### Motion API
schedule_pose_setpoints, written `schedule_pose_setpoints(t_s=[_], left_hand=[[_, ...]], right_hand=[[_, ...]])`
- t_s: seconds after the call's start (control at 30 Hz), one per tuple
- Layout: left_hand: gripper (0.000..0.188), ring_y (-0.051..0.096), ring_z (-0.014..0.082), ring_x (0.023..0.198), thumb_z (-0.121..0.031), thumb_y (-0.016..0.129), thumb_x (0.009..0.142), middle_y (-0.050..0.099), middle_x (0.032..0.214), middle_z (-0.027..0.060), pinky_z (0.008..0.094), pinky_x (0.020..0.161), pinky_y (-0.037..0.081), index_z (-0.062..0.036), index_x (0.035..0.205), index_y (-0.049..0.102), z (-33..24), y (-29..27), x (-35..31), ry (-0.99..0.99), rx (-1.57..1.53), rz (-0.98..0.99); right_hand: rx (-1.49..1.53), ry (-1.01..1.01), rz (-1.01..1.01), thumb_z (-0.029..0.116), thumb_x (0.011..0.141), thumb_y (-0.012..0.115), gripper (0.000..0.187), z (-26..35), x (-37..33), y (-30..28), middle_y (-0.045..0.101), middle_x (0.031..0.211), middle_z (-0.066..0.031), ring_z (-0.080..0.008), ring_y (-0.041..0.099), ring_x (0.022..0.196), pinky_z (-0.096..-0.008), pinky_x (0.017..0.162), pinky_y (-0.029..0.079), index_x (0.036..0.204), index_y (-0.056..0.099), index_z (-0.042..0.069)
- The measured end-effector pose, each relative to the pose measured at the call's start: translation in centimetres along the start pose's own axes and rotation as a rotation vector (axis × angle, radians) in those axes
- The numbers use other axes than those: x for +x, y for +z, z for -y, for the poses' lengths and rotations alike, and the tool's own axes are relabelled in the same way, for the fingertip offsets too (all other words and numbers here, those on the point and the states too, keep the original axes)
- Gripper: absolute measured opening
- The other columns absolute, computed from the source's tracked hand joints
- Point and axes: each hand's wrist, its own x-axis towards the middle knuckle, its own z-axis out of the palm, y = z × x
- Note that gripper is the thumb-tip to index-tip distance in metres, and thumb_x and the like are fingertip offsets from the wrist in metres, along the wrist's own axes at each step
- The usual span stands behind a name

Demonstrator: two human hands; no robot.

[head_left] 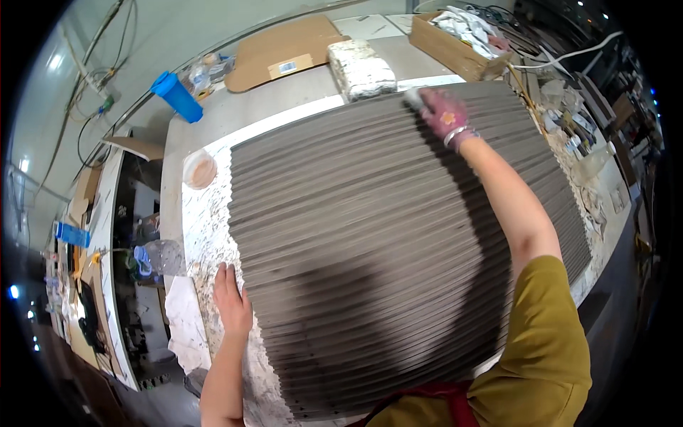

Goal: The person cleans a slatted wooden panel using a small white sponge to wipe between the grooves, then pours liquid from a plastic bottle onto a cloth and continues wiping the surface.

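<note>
Right hand (440, 111), in a pink glove (449, 119) with a flower print: clasping a whitish pad (413, 98) over the far edge of the ribbed panel (370, 213); exact finger placement lost to blur. Light-coloured band (459, 135) at the wrist. Left hand (232, 302), bare: laid palm down on the speckled white sheet (206, 226), fingers together, thumb slightly apart; just beside the panel's jagged left edge, contact with it impossible to tell. Panel: dark grey-brown, lying flat on the sheet and counter (210, 127), ribs running roughly left to right, shadows across the surface. Left of the panel, on the sheet: a clear tub (200, 171) with pinkish contents. Beyond, on the counter: a blue bottle (178, 97), flat cardboard (267, 50), a speckled white block (361, 70) near the pad, and an open carton (455, 57) filled with white cloths (466, 30).
</note>
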Motion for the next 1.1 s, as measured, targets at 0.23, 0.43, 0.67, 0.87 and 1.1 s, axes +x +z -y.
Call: schedule_pose_setpoints(t_s=[0.23,0.43,0.67,0.87,1.1], left_hand=[[0.05,0.035,0.0348,0.133,-0.019,0.056,0.09,0.036,0.147,0.015,0.049,0.108,0.026,-0.0053,0.137,0.043,-0.4,0.1,0.5,-0.033,0.063,-0.023],[0.051,0.037,0.0341,0.132,-0.017,0.061,0.087,0.037,0.147,0.0147,0.0485,0.107,0.028,-0.0056,0.134,0.045,0.7,0.5,-0.2,-0.032,0.075,-0.064],[0.049,0.037,0.0337,0.133,-0.013,0.061,0.086,0.039,0.145,0.0163,0.0447,0.108,0.028,-0.0037,0.132,0.048,-0.6,-0.2,0.2,-0.04,0.083,-0.054],[0.048,0.037,0.0327,0.133,-0.024,0.06,0.088,0.04,0.144,0.0165,0.0468,0.107,0.029,-0.0049,0.131,0.049,0.1,0.1,0.0,-0.048,0.089,-0.061],[0.048,0.035,0.0313,0.134,-0.031,0.052,0.092,0.038,0.147,0.0114,0.0475,0.109,0.026,-0.0056,0.133,0.047,-0.3,0.7,0.5,-0.037,0.059,-0.067]], right_hand=[[-0.017,-0.041,0.014,0.022,0.083,0.057,0.039,2.6,-2.4,-1.2,0.064,0.108,-0.0137,-0.035,0.061,0.097,-0.0525,0.083,0.043,0.122,0.056,0.017],[0.393,-0.801,-0.06,0.02,0.078,0.059,0.031,29.2,-8.1,-1.9,0.068,0.088,-0.0079,-0.0304,0.065,0.082,-0.0441,0.072,0.049,0.108,0.063,0.017],[0.198,-0.499,0.204,0.028,0.079,0.062,0.032,29.2,-3.8,-1.1,0.066,0.101,-0.0079,-0.0257,0.062,0.095,-0.0462,0.087,0.04,0.111,0.062,0.024],[0.607,-0.69,0.074,0.028,0.085,0.059,0.023,36.9,-7.8,2.6,0.065,0.103,-0.0099,-0.0251,0.064,0.087,-0.043,0.079,0.044,0.102,0.06,0.013],[0.522,-0.407,0.107,0.029,0.082,0.059,0.03,36.6,-5.9,4.7,0.061,0.117,-0.013,-0.0305,0.059,0.106,-0.0502,0.089,0.043,0.109,0.062,0.016]])
